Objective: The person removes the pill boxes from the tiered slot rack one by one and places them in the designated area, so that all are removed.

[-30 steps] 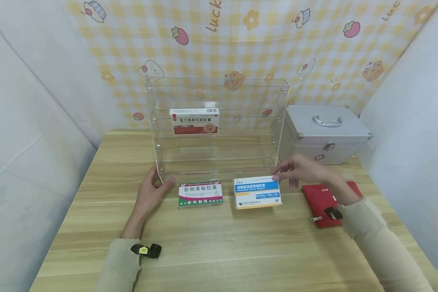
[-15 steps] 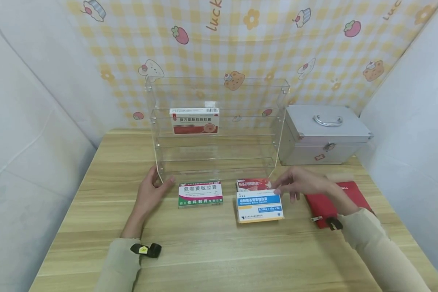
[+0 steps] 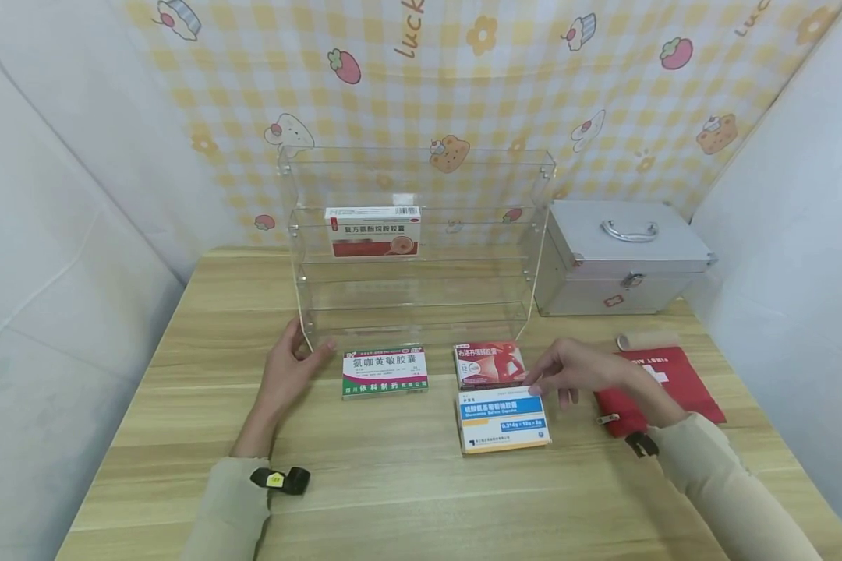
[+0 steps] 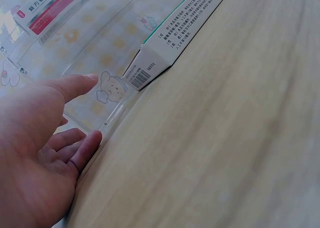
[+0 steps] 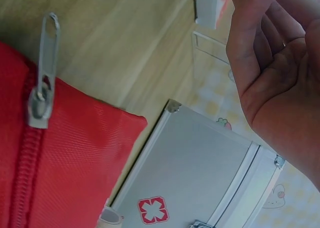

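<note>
My left hand [image 3: 289, 378] holds the lower left corner of a clear acrylic display rack [image 3: 300, 288], thumb in front and fingers by its side. In the head view, my right hand [image 3: 581, 368] pinches the upper right corner of a white and blue medicine box [image 3: 502, 421]. Just behind that box lies a red medicine box [image 3: 489, 364], before the rack's right half. A green and white medicine box [image 3: 384, 373] lies before its left half. On an upper shelf leans a white and red medicine box [image 3: 372, 234]. The right wrist view leaves the pinched box out of sight.
Right of the rack stands a silver case [image 3: 624, 257] with a handle. A red zippered first aid pouch [image 3: 673, 389] lies beneath my right forearm, with a pale roll [image 3: 649, 340] behind it. A checked curtain [image 3: 421, 93] hangs at the back.
My right hand has drawn the white and blue box toward the front of the table, uncovering the red box behind it. My left hand keeps its place at the rack.
</note>
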A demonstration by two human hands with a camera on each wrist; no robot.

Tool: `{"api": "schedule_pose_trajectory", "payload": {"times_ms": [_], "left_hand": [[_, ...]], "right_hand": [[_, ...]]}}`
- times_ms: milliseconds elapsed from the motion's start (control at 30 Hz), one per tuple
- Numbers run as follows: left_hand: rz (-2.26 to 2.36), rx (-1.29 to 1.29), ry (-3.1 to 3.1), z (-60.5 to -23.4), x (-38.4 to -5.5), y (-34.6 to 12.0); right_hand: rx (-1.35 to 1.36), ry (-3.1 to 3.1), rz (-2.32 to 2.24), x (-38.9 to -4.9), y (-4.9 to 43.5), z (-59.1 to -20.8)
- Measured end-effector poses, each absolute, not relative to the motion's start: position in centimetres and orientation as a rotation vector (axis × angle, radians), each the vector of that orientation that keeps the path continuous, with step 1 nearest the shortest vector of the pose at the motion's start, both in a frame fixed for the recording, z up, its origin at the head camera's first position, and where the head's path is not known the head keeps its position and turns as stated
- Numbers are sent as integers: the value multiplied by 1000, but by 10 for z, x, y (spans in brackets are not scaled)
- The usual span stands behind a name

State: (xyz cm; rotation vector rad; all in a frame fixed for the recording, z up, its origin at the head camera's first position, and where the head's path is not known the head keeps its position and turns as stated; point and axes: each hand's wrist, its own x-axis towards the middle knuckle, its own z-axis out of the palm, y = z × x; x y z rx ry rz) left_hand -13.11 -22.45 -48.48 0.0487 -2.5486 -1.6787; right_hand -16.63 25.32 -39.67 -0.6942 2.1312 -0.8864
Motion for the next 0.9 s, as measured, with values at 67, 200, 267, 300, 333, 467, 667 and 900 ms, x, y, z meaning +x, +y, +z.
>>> {"api": "schedule_pose_trajectory", "payload": {"times_ms": [67,200,267,300,333,467,667,900], "left_hand": [[-1684,44,-2544,-485,-131,-225],[-1700,32,-2535,-484,-131,-225],[-1696,32,-2535,-484,-131,-224],[-1691,34,-2540,-484,-131,-224],[-1684,39,-2543,-485,-131,-225],[-1654,49,-2558,-486,-131,-225],[-1655,47,-2557,-485,-130,-224],[-1645,56,-2560,-485,-131,-224]], "right_hand": [[-688,2132,-883,-165,253,-398],[-675,2138,-874,-163,253,-400],[-669,2142,-873,-162,253,-401],[-665,2144,-872,-161,253,-401],[-661,2145,-873,-161,253,-402],[-651,2149,-877,-160,253,-406],[-661,2138,-897,-161,255,-409],[-643,2146,-890,-161,254,-410]]}}
